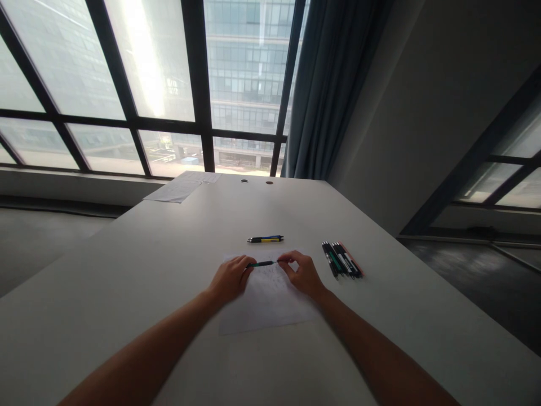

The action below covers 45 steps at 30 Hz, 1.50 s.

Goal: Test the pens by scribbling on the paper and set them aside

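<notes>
Above a sheet of paper point(266, 310) with writing on it, a green and black pen point(264, 264) is held level between my two hands. My left hand point(231, 277) is closed around the pen's green end. The fingertips of my right hand point(303, 273) are pinched together at its thin, pale tip on the right. Whether a separate small part sits between those fingertips, I cannot tell. Just beyond my hands lie two pens side by side, a yellow and black pen point(266, 241) and a blue and black pen point(274, 237).
To the right of my right hand lies a row of several pens point(341, 260), mostly dark, with a pinkish one at its right side. More paper point(173, 189) lies at the table's far left corner. Two small round discs point(269, 182) are near the far edge of the white table point(127, 316).
</notes>
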{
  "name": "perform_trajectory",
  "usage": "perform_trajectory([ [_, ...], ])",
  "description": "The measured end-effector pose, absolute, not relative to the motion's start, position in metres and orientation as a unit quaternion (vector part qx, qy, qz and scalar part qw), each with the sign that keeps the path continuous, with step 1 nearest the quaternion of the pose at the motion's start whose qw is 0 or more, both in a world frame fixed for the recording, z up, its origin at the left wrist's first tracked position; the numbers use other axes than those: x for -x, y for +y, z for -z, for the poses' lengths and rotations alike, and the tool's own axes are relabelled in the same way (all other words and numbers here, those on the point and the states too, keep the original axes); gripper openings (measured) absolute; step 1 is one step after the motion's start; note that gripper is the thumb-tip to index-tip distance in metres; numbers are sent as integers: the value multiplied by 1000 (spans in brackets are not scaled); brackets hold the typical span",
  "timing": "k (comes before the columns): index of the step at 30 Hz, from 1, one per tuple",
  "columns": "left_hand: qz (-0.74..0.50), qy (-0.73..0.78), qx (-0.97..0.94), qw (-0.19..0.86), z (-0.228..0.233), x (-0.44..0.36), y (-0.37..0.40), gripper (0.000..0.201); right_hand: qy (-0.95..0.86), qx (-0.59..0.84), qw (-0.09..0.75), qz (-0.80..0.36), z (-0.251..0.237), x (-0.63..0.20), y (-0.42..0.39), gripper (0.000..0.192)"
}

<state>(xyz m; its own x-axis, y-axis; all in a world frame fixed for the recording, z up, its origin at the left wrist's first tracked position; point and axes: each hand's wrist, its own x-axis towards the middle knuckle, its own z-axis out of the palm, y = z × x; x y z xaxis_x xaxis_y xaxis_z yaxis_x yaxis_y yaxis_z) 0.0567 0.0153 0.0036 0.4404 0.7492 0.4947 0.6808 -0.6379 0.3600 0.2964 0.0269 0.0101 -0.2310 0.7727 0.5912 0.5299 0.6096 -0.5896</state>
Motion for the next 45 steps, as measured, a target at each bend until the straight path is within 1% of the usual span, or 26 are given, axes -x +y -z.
perform_trajectory([
  [19,-324,397,-856,72,-1,-55,17,21,-799,386,448,-111,-13,-288,21,8],
  [21,-330,388,-858,70,-1,-55,16,21,-804,390,438,-100,-11,-289,23,13],
  [24,-336,375,-862,65,-2,-55,16,21,-819,403,401,-74,-8,-291,24,34],
  [26,-337,371,-863,62,-3,-56,15,22,-826,411,380,-72,-7,-292,24,43],
  [27,-337,371,-863,61,-3,-56,15,22,-826,412,378,-78,-8,-292,24,41],
  [30,-343,377,-859,59,-3,-56,15,22,-817,407,394,-104,-10,-294,22,24],
  [33,-344,380,-857,57,-4,-56,15,21,-818,406,396,-98,-12,-297,22,17],
  [34,-342,380,-858,57,-4,-56,15,21,-823,406,388,-86,-12,-298,22,17],
  [36,-336,377,-861,58,-5,-57,15,22,-833,406,370,-65,-13,-299,23,25],
  [39,-331,374,-865,57,-5,-57,14,22,-842,401,356,-56,-14,-300,23,24],
  [42,-328,374,-866,54,-4,-57,14,22,-847,397,350,-49,-15,-300,23,28],
  [45,-329,373,-866,55,-3,-57,14,22,-851,395,344,-45,-16,-299,22,26],
])
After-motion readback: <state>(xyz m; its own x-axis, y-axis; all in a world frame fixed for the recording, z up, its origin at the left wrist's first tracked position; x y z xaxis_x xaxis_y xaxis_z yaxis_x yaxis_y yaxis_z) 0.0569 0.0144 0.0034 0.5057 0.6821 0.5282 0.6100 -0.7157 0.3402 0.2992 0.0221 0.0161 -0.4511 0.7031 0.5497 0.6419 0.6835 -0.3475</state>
